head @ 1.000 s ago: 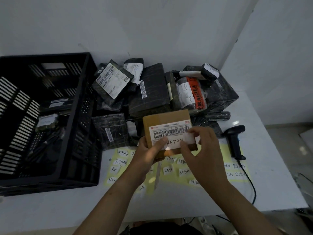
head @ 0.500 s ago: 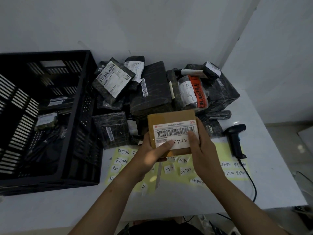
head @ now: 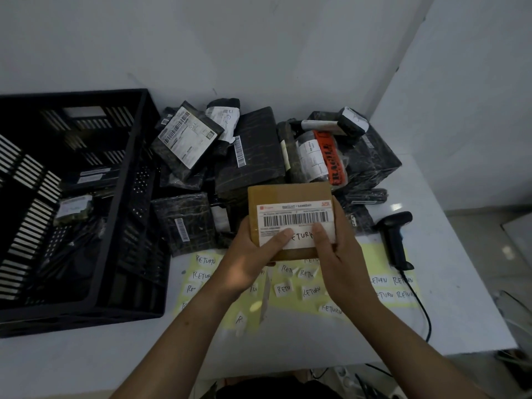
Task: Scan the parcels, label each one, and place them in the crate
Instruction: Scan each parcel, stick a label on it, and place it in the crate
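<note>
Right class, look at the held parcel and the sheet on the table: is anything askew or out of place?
The RETURN sticker covers the lower part of the brown box's shipping label, leaving the barcode clear. On the yellow sheet, the spare RETURN stickers lie crooked, some lifting.

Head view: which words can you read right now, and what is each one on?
"INSTANT / SAMEDAY", "SPX": white shipping label on the brown cardboard box.
"ETURN", first letter covered: white sticker on it.
"FRAGILE": orange tape on plastic-wrapped parcel.
"RETURN": white stickers on yellow sheet.
Barcode numbers and other labels: too blurred.
</note>
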`<state>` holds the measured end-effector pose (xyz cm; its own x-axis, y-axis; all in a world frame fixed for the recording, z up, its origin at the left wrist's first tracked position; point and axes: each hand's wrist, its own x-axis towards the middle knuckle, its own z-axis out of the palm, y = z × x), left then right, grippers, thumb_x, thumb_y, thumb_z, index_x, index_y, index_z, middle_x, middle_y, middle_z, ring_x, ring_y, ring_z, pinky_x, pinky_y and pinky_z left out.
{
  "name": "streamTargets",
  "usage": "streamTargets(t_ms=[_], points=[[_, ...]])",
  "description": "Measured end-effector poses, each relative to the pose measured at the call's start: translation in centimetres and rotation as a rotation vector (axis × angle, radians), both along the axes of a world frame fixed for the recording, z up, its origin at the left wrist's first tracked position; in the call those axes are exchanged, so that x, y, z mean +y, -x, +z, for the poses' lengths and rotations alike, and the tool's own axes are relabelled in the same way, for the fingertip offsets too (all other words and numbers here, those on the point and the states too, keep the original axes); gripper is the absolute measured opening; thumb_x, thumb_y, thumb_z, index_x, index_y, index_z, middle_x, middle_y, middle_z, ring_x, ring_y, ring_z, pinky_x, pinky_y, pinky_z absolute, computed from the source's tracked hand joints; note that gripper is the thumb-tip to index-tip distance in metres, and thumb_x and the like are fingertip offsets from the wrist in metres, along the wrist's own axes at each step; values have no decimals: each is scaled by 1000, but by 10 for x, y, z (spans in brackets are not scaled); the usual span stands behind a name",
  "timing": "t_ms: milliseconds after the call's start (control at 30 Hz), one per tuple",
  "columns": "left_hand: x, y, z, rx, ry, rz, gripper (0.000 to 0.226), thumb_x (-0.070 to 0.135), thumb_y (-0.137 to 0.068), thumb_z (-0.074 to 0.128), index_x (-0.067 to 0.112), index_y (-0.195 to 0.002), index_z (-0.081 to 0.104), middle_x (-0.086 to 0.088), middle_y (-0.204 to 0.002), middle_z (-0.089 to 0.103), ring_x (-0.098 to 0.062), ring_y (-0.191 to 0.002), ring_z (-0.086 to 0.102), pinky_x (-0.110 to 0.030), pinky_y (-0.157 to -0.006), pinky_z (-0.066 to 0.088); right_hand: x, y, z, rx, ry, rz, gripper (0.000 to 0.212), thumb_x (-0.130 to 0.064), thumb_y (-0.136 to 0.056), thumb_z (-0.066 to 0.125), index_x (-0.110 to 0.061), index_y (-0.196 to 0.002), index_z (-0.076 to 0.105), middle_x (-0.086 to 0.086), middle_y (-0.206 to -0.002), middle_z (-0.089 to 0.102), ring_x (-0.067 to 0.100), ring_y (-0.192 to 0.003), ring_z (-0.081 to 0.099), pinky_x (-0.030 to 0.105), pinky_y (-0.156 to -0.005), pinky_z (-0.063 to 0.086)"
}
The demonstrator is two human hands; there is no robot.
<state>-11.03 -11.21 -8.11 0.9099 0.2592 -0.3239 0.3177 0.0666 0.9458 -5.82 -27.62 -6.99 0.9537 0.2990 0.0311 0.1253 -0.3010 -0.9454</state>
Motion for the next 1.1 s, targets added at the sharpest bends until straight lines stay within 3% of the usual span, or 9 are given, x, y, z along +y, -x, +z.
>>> streamTargets(t_ms=[100,200,433,600,733,833,900,1000,1100], points=[[1,-2,3,0,-40,-36,75,58,-68,80,32,-134,57,13,-118,73,-6,-103,72,-28,-75,61,-1,2,1,-18,9,7,63,-26,-95,63,-26,-151,34,-16,-131,57,-11,-113,54,3,-83,44],[2,-2,1,12,-71,-45,73,61,-70,75,34,-135,56,14,-119,72,-5,-101,71,-31,-76,62,-2,0,1,-19,15,7,62,-23,-96,62,-25,-151,35,-21,-130,54,-15,-112,52,1,-82,42],[1,2,1,11,-54,-29,66,61,-82,66,35,-140,49,14,-124,70,-8,-107,70,-34,-77,61,-9,-7,1,10,25,52,52,-32,-103,48,-27,-153,36,-11,-137,57,-9,-119,53,3,-88,43],[7,4,5,-5,5,55,62,71,-88,47,41,-142,50,12,-130,67,-13,-111,69,-34,-79,59,-16,-12,4,103,-7,115,60,-40,-100,48,-36,-155,26,-25,-137,54,-15,-118,52,7,-90,46],[13,4,11,-7,-33,125,77,89,-79,42,47,-144,46,15,-135,64,-13,-123,62,-49,-106,49,-13,-15,10,159,16,214,63,-45,-98,47,-47,-154,18,-29,-138,53,-16,-118,51,11,-91,47],[24,11,25,-43,-116,150,71,76,-86,37,47,-151,34,19,-135,61,6,-111,62,-18,-93,50,2,-13,21,179,-36,208,59,-43,-100,46,-50,-152,21,-29,-140,51,-10,-123,50,31,-103,50],[38,23,41,-87,-211,160,58,65,-92,37,48,-147,39,25,-129,61,16,-104,60,-4,-79,47,19,-5,32,203,-66,216,60,-45,-98,45,-51,-152,19,-29,-141,50,-14,-121,50,27,-103,50],[80,45,66,-161,-418,186,57,61,-98,38,39,-150,41,30,-134,53,20,-115,52,-1,-86,42,49,12,48,240,-127,213,65,-53,-90,43,-54,-151,20,-30,-140,48,-22,-112,50,10,-91,50],[147,74,86,-266,-608,264,60,63,-96,39,30,-146,47,20,-139,54,9,-124,52,-8,-96,44,88,31,58,287,-160,210,62,-59,-86,44,-61,-145,25,-33,-137,50,-7,-121,54,33,-102,51]])
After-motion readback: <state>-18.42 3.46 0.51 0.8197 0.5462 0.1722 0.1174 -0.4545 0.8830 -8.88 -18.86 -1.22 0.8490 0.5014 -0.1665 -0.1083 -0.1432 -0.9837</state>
